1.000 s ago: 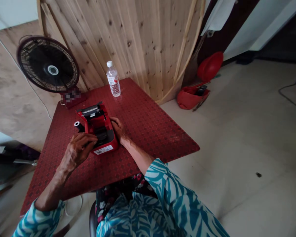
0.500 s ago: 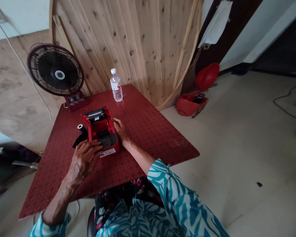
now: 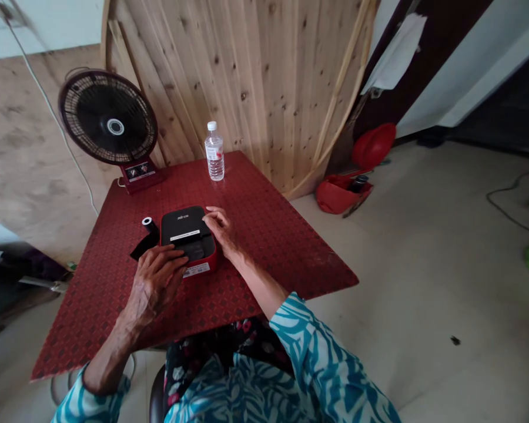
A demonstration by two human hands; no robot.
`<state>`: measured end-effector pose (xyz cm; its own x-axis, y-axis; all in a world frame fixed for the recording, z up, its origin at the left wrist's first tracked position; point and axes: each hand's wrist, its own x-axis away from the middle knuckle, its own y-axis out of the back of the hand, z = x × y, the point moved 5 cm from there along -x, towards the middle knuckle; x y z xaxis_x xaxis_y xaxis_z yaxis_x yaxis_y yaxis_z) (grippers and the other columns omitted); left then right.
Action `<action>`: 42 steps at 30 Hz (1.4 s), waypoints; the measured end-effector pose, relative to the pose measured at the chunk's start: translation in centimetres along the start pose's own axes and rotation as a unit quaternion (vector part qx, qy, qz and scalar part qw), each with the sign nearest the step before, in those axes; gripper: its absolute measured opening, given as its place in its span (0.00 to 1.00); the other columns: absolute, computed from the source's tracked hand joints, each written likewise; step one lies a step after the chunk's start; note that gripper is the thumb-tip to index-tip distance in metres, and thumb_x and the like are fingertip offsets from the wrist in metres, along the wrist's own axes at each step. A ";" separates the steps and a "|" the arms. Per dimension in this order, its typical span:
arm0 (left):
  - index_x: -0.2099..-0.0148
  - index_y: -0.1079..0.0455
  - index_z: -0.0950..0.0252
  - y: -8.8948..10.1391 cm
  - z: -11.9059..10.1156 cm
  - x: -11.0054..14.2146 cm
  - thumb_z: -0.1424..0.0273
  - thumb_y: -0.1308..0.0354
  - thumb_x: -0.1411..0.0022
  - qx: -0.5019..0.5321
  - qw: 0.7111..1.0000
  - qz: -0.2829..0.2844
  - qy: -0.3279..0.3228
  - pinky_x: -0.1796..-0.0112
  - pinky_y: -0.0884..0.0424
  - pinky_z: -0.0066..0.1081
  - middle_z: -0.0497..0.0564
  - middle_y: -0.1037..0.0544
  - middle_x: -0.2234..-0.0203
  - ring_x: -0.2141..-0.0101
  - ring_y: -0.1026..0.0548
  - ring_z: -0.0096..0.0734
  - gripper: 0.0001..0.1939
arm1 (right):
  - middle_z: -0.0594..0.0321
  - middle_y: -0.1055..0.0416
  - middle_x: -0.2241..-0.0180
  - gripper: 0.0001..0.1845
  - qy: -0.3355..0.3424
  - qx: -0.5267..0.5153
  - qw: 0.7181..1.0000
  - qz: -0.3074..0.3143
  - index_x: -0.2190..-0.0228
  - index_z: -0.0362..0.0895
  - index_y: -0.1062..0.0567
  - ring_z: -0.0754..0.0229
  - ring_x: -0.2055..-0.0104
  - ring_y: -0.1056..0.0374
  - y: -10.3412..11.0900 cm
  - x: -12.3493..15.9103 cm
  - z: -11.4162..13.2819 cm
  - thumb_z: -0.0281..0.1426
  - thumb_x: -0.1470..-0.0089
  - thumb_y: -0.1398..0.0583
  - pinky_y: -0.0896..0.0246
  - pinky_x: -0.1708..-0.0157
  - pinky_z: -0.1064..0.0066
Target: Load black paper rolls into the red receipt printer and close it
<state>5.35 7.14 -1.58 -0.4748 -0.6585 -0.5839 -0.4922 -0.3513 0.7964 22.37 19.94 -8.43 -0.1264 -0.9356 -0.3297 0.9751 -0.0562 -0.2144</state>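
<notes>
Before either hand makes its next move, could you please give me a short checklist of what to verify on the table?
1. Black lid lowered over the red-and-black device: ok.
2. Lid latched: cannot tell; no catch is visible.
3. Left hand at the device's near left corner: ok.
4. Right hand clear of the lid: not ok; its fingertips are at the right edge.
5. Black roll outside the device, on its left: ok.
6. Bottle upright and apart from both hands: ok.

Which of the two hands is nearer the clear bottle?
The right hand, at the right side of the red-and-black device; the left hand is farther off, at its front left.
</notes>
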 end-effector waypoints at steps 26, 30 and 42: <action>0.40 0.35 0.60 -0.3 4.6 2.0 0.58 0.50 0.32 0.154 0.964 -0.016 0.215 0.44 0.36 0.44 0.58 0.29 0.42 0.42 0.31 0.45 0.22 | 0.63 0.27 0.51 0.15 -0.021 -0.045 0.999 0.005 0.58 0.52 0.24 0.57 0.45 0.34 -0.3 1.4 -1.8 0.41 0.45 0.43 0.44 0.40 0.59; 0.39 0.35 0.61 -1.5 7.0 2.5 0.56 0.44 0.36 0.309 0.868 -0.077 0.380 0.47 0.30 0.42 0.57 0.27 0.43 0.45 0.28 0.45 0.27 | 0.63 0.28 0.47 0.22 -0.037 -0.073 0.997 0.014 0.53 0.52 0.26 0.57 0.42 0.35 -0.5 1.9 -2.7 0.48 0.44 0.44 0.45 0.39 0.60; 0.39 0.34 0.57 -3.9 8.5 1.1 0.58 0.35 0.48 0.499 0.762 0.033 0.411 0.58 0.23 0.39 0.57 0.24 0.46 0.53 0.22 0.47 0.35 | 0.65 0.24 0.52 0.17 -0.075 -0.096 0.993 -0.001 0.56 0.52 0.24 0.57 0.47 0.31 -0.5 1.6 -5.0 0.44 0.45 0.43 0.40 0.44 0.61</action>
<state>0.53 13.48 -6.61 -0.1059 -0.9915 0.0750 -0.9918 0.1108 0.0642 20.82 20.23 -13.46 -0.0855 -0.9777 -0.1919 0.9202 -0.0036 -0.3914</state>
